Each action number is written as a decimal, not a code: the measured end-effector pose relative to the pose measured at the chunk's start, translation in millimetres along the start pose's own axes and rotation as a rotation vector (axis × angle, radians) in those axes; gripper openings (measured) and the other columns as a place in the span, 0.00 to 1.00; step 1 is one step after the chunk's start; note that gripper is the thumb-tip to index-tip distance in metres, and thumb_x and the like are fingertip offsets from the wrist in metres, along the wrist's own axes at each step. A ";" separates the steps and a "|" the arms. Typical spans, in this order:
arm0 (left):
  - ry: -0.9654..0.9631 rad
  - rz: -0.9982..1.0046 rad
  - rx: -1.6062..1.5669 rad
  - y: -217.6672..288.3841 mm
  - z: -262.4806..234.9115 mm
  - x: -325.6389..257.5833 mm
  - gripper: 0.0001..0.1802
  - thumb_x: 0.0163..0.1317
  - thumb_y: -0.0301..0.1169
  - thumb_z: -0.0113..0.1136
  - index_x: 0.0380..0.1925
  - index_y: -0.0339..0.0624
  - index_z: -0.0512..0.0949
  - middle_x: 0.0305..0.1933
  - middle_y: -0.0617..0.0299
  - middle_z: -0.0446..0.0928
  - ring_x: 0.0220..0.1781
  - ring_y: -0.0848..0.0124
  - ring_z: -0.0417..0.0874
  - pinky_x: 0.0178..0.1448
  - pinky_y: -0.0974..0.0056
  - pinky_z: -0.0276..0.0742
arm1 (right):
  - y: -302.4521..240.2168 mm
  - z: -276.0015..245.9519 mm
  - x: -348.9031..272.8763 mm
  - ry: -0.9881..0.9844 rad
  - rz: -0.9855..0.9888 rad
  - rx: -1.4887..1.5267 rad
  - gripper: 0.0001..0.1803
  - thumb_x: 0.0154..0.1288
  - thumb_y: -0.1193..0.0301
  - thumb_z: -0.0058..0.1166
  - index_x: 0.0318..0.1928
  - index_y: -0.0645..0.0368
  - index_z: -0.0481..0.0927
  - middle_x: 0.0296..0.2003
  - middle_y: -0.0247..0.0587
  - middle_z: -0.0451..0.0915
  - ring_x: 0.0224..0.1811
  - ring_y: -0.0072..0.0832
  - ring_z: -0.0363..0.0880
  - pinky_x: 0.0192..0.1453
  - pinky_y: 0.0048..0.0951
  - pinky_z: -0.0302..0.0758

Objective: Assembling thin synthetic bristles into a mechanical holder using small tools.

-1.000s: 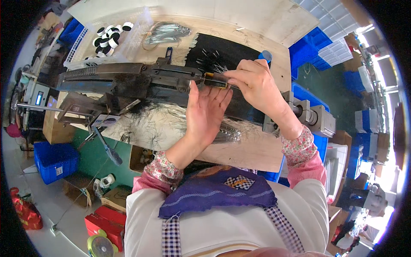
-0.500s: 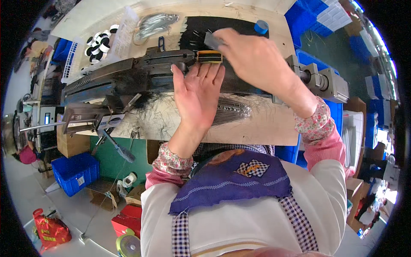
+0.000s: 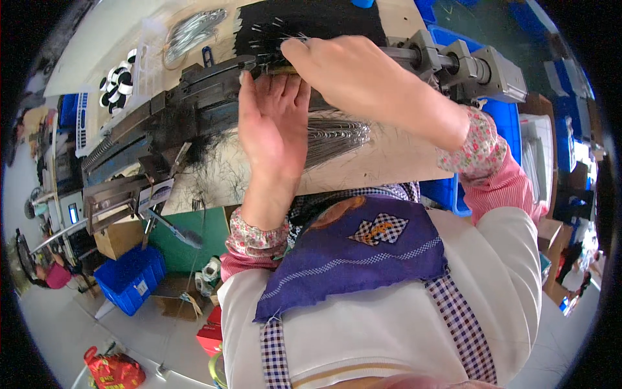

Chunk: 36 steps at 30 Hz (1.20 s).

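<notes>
My left hand (image 3: 272, 126) lies flat with its fingers straight, its fingertips pressed against the long black machine (image 3: 168, 113) on the wooden bench (image 3: 389, 162). My right hand (image 3: 353, 78) reaches over it from the right. Its curled fingertips sit at the machine's top edge, by thin pins sticking out of a black pad (image 3: 311, 23). The back of the hand hides whatever is between those fingers. A fan of thin metal wires (image 3: 340, 136) lies on the bench just right of my left hand.
A grey metal shaft with blocks (image 3: 470, 61) runs off the machine's right end. A tray of black-and-white rings (image 3: 116, 84) and a coil of silver wire (image 3: 191, 29) sit at the back left. Blue crates (image 3: 129, 279) stand on the floor below.
The view has drawn closer to the bench. My right hand has moved left along the machine and now sits above my left fingertips. My left hand stays flat against the machine.
</notes>
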<state>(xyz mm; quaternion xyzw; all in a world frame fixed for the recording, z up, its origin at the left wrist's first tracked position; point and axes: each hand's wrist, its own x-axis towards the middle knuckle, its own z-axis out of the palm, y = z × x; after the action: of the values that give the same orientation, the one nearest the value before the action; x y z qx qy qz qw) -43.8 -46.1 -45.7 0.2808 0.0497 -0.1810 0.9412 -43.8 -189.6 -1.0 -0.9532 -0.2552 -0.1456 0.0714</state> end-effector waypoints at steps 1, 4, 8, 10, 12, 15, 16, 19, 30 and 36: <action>-0.006 -0.007 0.005 -3.5 -0.1 -1.2 0.19 0.72 0.48 0.43 0.37 0.43 0.69 0.44 0.62 0.72 0.54 0.66 0.70 0.68 0.59 0.59 | -1.2 -0.2 -10.5 0.025 0.016 0.068 0.09 0.53 0.76 0.52 0.36 0.63 0.73 0.30 0.52 0.79 0.33 0.44 0.82 0.30 0.39 0.77; 0.014 0.080 -0.002 -23.9 -4.1 -4.9 0.15 0.71 0.43 0.48 0.46 0.45 0.70 0.50 0.67 0.70 0.58 0.72 0.68 0.67 0.62 0.59 | -4.2 14.1 -63.1 -0.084 0.068 0.134 0.11 0.58 0.72 0.50 0.40 0.65 0.75 0.28 0.47 0.79 0.30 0.42 0.83 0.29 0.38 0.80; 0.215 0.043 -0.086 -43.4 -8.5 -5.3 0.11 0.70 0.41 0.50 0.36 0.47 0.73 0.43 0.63 0.74 0.52 0.68 0.71 0.57 0.64 0.65 | -4.2 68.7 -95.6 -0.261 -0.016 0.285 0.11 0.57 0.72 0.50 0.40 0.64 0.75 0.28 0.45 0.78 0.29 0.43 0.82 0.31 0.39 0.80; 0.200 -0.010 0.101 -46.8 -12.1 -7.3 0.14 0.70 0.40 0.49 0.45 0.41 0.74 0.50 0.58 0.75 0.60 0.62 0.70 0.65 0.61 0.63 | -2.7 87.0 -87.5 -0.213 -0.174 0.280 0.10 0.57 0.73 0.49 0.40 0.62 0.76 0.31 0.44 0.78 0.32 0.42 0.82 0.33 0.39 0.80; 0.085 -0.027 0.145 -30.1 -11.1 -44.7 0.20 0.70 0.37 0.49 0.56 0.39 0.66 0.60 0.55 0.68 0.66 0.61 0.65 0.69 0.60 0.58 | -1.4 91.6 -84.8 -0.290 -0.212 0.258 0.10 0.57 0.73 0.48 0.39 0.61 0.76 0.33 0.44 0.78 0.34 0.42 0.82 0.34 0.39 0.80; -0.298 0.042 0.620 12.3 -46.2 -95.2 0.36 0.68 0.35 0.51 0.71 0.34 0.49 0.74 0.43 0.50 0.76 0.50 0.50 0.77 0.51 0.46 | 3.2 98.6 -87.1 -0.305 -0.180 0.324 0.12 0.55 0.72 0.53 0.40 0.60 0.75 0.33 0.43 0.78 0.35 0.41 0.81 0.35 0.39 0.79; -0.335 0.155 1.032 27.6 -76.4 -111.2 0.37 0.67 0.36 0.53 0.71 0.36 0.50 0.75 0.41 0.48 0.76 0.48 0.49 0.76 0.48 0.46 | 5.0 98.7 -89.0 -0.251 -0.125 0.423 0.15 0.52 0.71 0.59 0.42 0.59 0.73 0.31 0.44 0.77 0.35 0.40 0.81 0.36 0.38 0.78; 0.723 0.775 2.469 61.8 -132.6 -132.6 0.47 0.58 0.45 0.62 0.73 0.49 0.49 0.75 0.37 0.41 0.77 0.43 0.40 0.73 0.34 0.40 | 10.0 94.2 -96.9 -0.174 -0.079 0.503 0.17 0.51 0.75 0.60 0.42 0.60 0.71 0.34 0.43 0.78 0.37 0.40 0.81 0.36 0.36 0.79; 1.541 0.422 2.116 150.2 -259.4 -207.2 0.47 0.55 0.42 0.64 0.70 0.41 0.53 0.37 0.39 0.81 0.40 0.42 0.83 0.39 0.47 0.80 | 26.1 16.9 -121.6 0.258 0.591 0.660 0.10 0.64 0.74 0.56 0.45 0.62 0.76 0.37 0.35 0.76 0.37 0.23 0.73 0.42 0.23 0.71; 0.174 0.787 1.787 47.6 -78.0 -113.0 0.44 0.58 0.38 0.64 0.68 0.29 0.53 0.72 0.42 0.53 0.72 0.46 0.57 0.74 0.50 0.49 | 28.5 -26.7 -110.2 0.369 0.561 0.942 0.07 0.67 0.76 0.53 0.44 0.62 0.73 0.34 0.33 0.75 0.31 0.17 0.71 0.37 0.19 0.69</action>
<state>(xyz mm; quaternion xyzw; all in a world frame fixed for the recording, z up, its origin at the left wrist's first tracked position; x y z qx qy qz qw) -130.7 68.9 -64.7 0.8989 -0.1336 0.1963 0.3682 -126.8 -271.0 -12.1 -0.8085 -0.0135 -0.1558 0.5673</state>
